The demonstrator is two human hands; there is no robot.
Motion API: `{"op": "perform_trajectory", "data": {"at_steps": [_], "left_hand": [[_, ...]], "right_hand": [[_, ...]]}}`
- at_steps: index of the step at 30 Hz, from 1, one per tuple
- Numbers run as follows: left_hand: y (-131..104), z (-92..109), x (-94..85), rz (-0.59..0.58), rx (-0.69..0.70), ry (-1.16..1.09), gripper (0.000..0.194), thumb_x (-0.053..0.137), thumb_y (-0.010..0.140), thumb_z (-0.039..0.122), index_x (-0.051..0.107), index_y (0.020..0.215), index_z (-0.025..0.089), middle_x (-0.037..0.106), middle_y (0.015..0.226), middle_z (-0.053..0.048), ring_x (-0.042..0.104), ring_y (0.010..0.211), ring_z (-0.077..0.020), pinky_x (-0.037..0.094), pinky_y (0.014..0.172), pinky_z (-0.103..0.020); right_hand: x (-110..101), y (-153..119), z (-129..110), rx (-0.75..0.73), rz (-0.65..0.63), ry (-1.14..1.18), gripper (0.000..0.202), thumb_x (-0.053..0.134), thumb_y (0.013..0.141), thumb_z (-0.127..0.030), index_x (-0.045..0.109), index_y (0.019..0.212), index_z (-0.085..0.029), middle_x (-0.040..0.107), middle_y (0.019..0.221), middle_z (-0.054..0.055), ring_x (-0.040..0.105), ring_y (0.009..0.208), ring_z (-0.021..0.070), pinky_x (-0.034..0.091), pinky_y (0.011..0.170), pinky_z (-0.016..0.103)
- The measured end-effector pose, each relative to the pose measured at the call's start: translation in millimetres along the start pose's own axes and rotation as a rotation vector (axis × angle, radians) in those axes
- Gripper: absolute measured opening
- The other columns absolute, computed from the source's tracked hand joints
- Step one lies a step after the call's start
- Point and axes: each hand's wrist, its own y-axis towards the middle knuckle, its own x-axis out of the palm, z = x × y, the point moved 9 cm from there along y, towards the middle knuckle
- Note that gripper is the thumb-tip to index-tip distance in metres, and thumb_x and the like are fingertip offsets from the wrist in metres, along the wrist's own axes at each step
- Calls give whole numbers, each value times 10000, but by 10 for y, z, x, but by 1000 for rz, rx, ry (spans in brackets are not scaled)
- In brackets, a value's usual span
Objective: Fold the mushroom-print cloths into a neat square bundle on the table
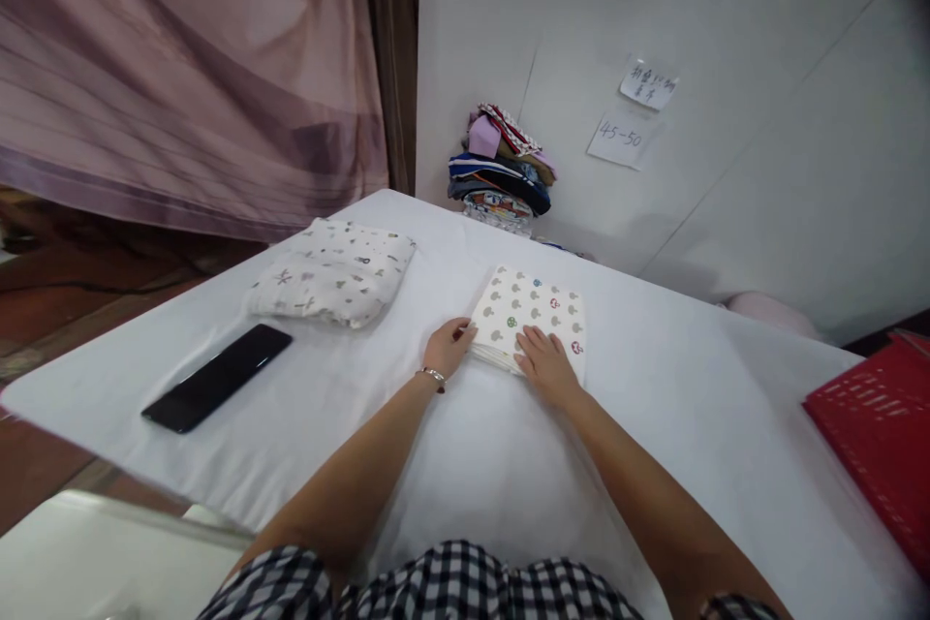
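A folded white cloth (534, 310) printed with small grey, green, red and blue mushroom-like shapes lies in front of me on the white-covered table (654, 407). At its near left corner, my left hand (449, 347) pinches the edge between thumb and fingers. My right hand (548, 363) rests on top of the near side, fingers apart and laid flat on the fabric. Several layers show along the cloth's front edge. Further left sits another folded white cloth (334, 271) with small dark prints, touched by neither hand.
A black phone (218, 378) lies at the table's left. A red plastic basket (872, 426) stands at the right edge. Beyond the far edge rises a stack of folded clothes (501, 165) against the white wall. A pink curtain (196, 68) hangs at the back left.
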Motion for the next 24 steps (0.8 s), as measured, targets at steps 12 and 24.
{"op": "perform_trajectory", "data": {"at_steps": [12,24], "left_hand": [[-181,522,81,5,556,218,232,629,756,311,675,978,261,518,1280,-40,417,1211,-237,350,1028,-446],[-94,454,205,-96,526,253,210,482,839,270,680,902,234,572,1192,-45,460,1156,-208,374,1009,-410]], "right_hand": [[-193,-208,-89,-110,232,91,264,499,854,-335,666,1048,-270,612,1113,58,520,1062,221,393,960,413],[-159,-228,-51,-41,290,111,266,445,895,-349,687,965,-264,610,954,53,519,935,210,416,863,380]]}}
